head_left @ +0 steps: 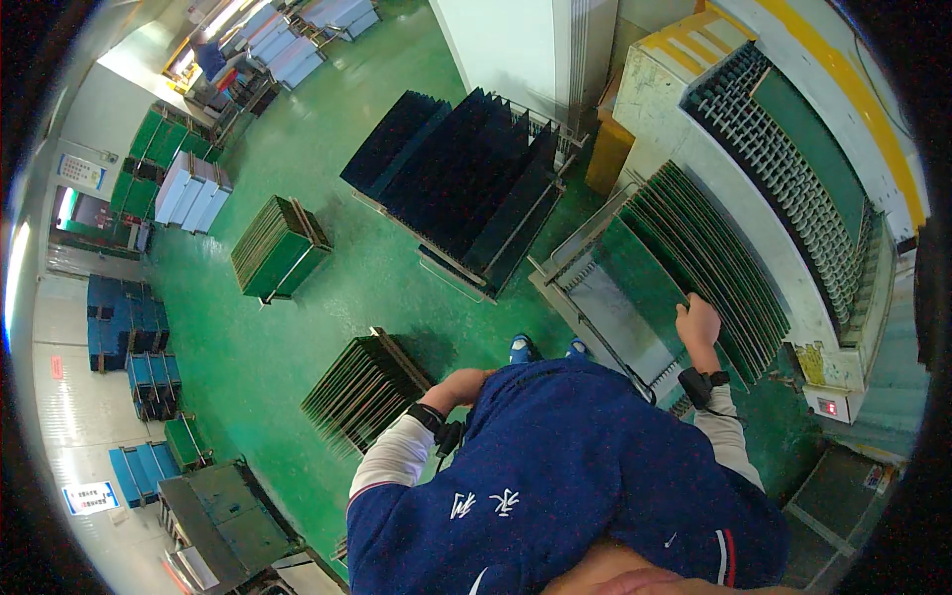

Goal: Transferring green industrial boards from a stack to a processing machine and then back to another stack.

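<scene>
My right hand (697, 322) is closed on the edge of a green panel (650, 273), the outermost in a row of similar upright panels (734, 268). These thin, flat boards stand in a slotted metal rack (601, 294) at my right. My left hand (464, 385) is at my waist beside the dark blue garment (565, 426). Its fingers are mostly hidden by the cloth, so I cannot tell whether it holds anything. Just left of that hand, a rack of upright green panels (359, 392) stands on the floor.
A roller conveyor machine (783, 169) runs along the right, with a green panel (815, 144) on its far side. Ahead stands a large rack of dark panels (461, 183). Another green-panel rack (283, 248) is on the green floor. Blue stacks (127, 322) line the left wall.
</scene>
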### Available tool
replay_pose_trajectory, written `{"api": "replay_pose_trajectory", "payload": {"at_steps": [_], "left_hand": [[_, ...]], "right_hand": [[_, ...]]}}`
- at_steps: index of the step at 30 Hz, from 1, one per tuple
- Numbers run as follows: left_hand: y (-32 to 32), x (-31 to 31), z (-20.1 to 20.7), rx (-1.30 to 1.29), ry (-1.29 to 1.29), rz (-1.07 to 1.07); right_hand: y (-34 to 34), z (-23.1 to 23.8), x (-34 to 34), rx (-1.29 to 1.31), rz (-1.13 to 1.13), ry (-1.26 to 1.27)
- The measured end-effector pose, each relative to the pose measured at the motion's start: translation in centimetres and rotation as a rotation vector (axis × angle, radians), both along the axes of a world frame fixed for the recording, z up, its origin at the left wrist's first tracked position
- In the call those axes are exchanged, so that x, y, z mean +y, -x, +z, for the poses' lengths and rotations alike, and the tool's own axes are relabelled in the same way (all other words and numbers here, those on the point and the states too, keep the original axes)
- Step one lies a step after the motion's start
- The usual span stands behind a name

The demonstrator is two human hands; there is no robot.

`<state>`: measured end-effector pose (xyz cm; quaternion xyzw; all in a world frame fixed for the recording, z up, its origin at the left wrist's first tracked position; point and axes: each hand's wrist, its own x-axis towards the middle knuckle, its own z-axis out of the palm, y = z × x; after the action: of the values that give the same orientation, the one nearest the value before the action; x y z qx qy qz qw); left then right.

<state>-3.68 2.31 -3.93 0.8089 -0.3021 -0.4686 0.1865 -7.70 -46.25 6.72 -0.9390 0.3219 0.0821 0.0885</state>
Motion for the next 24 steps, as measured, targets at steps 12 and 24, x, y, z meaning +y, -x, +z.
{"api": "replay_pose_trajectory", "payload": {"at_steps": [12,24], "left_hand": [[-0.4,-1.1,3.0,-0.011,-0.035,-0.005],[-0.3,-0.5,0.3,0.003,0.003,-0.012]], "right_hand": [[0.0,-0.3,-0.2,0.004,0.009,0.004],[-0.3,0.4,0.0,0.019,-0.025,-0.011]]}}
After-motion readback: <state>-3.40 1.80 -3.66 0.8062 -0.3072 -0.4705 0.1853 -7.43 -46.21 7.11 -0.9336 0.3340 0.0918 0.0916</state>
